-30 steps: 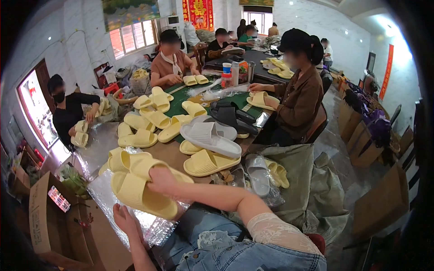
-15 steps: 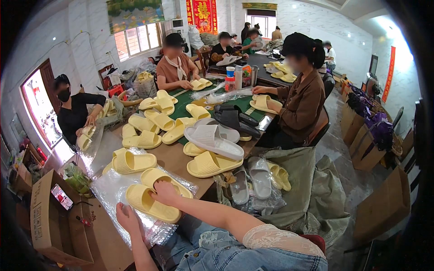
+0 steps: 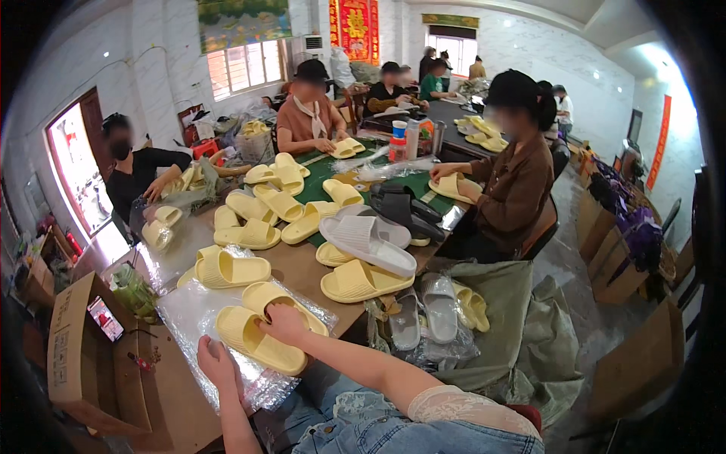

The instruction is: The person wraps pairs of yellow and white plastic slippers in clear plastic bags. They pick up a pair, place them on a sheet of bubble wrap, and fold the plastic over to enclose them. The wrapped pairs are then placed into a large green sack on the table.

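1. Yellow slippers (image 3: 239, 325) lay under the right hand's (image 3: 286, 324) fingers, which gripped their adjoining edges above a clear bag (image 3: 178, 307).
2. The left hand's (image 3: 219, 365) fingers were loosely curled, empty, near the pair.
3. Judged light, springy; adjoining edges offered best hold.
4. Finish: pale, broad-strapped, matching.

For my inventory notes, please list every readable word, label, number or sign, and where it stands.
Red wall banner, gold character: printed, not copied here.
Brown open cardboard box: side print, too small.
Narrow red strip, right wall: too blurred.
Lit rectangular phone screen: too small.
Pale-yellow open-toed slippers at the right hand: none legible.
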Demonstrator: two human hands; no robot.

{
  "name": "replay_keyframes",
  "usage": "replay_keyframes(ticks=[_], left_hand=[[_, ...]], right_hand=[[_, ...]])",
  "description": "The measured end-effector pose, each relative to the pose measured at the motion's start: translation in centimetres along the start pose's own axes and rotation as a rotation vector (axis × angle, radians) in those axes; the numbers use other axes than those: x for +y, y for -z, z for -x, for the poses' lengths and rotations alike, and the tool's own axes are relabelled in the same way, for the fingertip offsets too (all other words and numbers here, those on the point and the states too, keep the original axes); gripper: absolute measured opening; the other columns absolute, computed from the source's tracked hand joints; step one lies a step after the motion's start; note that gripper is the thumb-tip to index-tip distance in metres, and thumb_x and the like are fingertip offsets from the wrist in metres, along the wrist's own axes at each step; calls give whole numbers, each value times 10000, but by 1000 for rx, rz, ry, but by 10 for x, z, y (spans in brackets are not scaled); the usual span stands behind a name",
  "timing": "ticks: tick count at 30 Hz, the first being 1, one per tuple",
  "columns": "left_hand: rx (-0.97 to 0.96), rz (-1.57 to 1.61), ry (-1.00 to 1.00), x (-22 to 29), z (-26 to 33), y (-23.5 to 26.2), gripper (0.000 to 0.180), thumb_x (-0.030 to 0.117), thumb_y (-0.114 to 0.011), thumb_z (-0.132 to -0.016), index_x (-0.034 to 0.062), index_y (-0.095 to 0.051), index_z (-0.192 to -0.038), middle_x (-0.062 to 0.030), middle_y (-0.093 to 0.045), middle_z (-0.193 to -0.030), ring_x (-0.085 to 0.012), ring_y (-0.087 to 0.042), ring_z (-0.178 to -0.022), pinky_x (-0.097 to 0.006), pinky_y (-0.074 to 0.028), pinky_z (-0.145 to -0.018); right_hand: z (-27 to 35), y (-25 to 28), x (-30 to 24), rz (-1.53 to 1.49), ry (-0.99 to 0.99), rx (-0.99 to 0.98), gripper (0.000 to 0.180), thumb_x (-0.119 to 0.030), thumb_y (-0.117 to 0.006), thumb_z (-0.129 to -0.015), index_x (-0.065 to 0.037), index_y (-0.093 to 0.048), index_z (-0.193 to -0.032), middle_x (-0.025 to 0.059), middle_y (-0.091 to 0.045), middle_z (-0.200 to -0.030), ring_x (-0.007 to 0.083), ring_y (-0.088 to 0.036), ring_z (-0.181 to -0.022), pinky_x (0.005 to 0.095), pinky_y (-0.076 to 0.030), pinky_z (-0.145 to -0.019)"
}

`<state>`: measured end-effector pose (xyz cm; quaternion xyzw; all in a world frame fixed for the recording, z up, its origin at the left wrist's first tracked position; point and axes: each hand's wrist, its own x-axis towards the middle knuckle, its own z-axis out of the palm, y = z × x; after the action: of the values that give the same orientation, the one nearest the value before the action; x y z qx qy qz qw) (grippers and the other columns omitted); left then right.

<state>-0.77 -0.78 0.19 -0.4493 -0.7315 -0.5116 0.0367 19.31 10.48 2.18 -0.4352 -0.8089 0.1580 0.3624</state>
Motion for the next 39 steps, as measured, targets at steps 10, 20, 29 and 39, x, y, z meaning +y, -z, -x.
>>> replay_keyframes(ticks=[10,20,29,39], left_hand=[[-33,-50,-10,13,1,-1,402,124,-649,-860,19,-570,-1239,-166,-633,-1167,-349,-558,-1115,-441,-411,-993],[-44,-111,-41,20,2,1,382,165,-673,-829,24,-619,-1180,-211,-617,-1207,-381,-539,-1149,-461,-400,-1014],[-666,-386,-270,71,10,33,898,571,-790,-693,88,-514,-1398,-251,-353,-1522,-420,-252,-1448,-477,-231,-1190],[-580,-227,-332,39,8,26,451,300,-687,-856,110,-618,-1260,-183,-522,-1400,-389,-465,-1310,-453,-391,-1088]], right_hand=[[-1,9,2,-61,6,-7,457,-462,-620,-875,-7,-622,-842,197,-654,-792,387,-646,-755,495,-500,-671],[68,60,19,-444,-153,285,350,-274,-752,-825,42,-603,-795,227,-625,-711,378,-602,-639,435,-443,-575],[114,117,56,-710,-295,254,287,-83,-670,-895,25,-620,-1156,69,-691,-1049,157,-637,-937,303,-496,-812],[125,122,58,-790,-306,254,309,-62,-665,-908,23,-597,-1197,68,-676,-1112,172,-634,-1018,313,-486,-886]])
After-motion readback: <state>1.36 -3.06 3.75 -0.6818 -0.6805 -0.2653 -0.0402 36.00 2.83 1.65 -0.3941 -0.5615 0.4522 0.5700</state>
